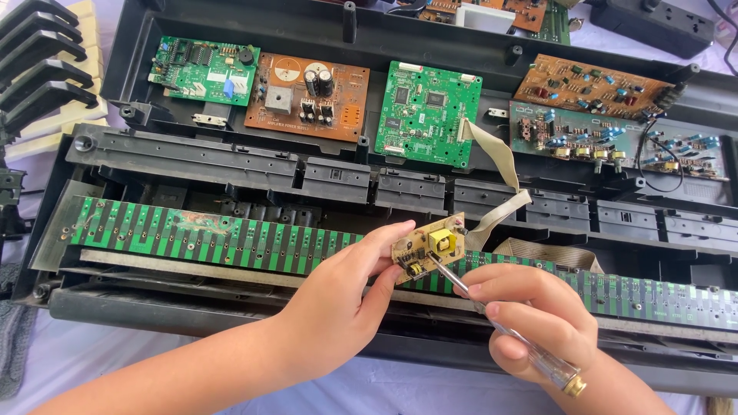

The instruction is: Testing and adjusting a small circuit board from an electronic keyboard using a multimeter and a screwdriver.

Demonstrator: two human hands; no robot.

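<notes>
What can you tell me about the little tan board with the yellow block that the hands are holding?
The small tan circuit board is roughly square and looks like thin brownish fibreboard. A yellow block-shaped part sits near its upper right, with a smaller yellow-and-black part at its lower left. The left hand pinches its left edge, holding it tilted above the long green striped strip inside the opened black plastic casing. The metal tip of the clear-handled screwdriver, gripped in the right hand, touches its lower part.

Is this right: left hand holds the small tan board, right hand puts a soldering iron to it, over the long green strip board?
Not quite. The right hand holds a screwdriver with a clear handle, not a soldering iron. The head view shows its tip on the small tan board, held by the left hand above the long green strip board.
</notes>
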